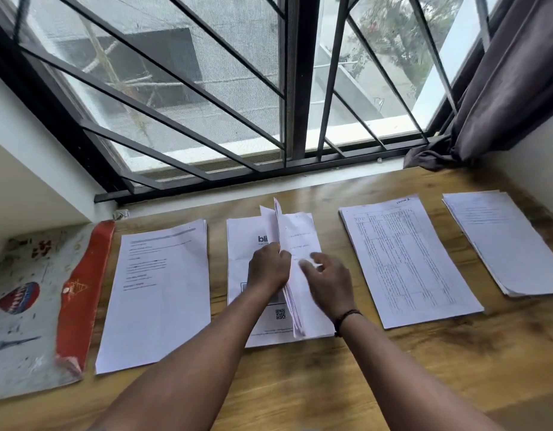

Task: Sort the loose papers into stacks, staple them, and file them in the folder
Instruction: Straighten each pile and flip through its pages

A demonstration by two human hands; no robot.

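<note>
- The wooden desk (346,377) runs right up under a barred window (207,98); its far edge meets the sill, a wall closes off the right side, and a broad strip of bare wood lies along the near edge in front of the papers.
- A grey curtain (502,98) hangs at the right corner, its hem bunched on the sill just behind the far-right stack.
- A folder (36,306) with printed pictures and a red flap lies flat at the left end, its right edge just beside the first stack.
- Four stacks of paper lie in a row across the desk, with strips of wood showing between them: a left stack (157,293) of printed text, a middle stack (241,241) with a QR code near its bottom, a table-printed stack (405,259), and a far-right stack (505,241) that lies close to the right wall.
- One bundle of sheets (297,237) stands tilted on edge over the middle stack, its lower corner resting on it.
- Two hands work at that bundle: the left hand (269,269) has its fingers curled round the bundle's left edge, gripping it.
- The right hand (328,281) is blurred, fingers spread and relaxed against the bundle's face, gripping nothing that I can see.
- One dark band (346,318) circles the right wrist.
</note>
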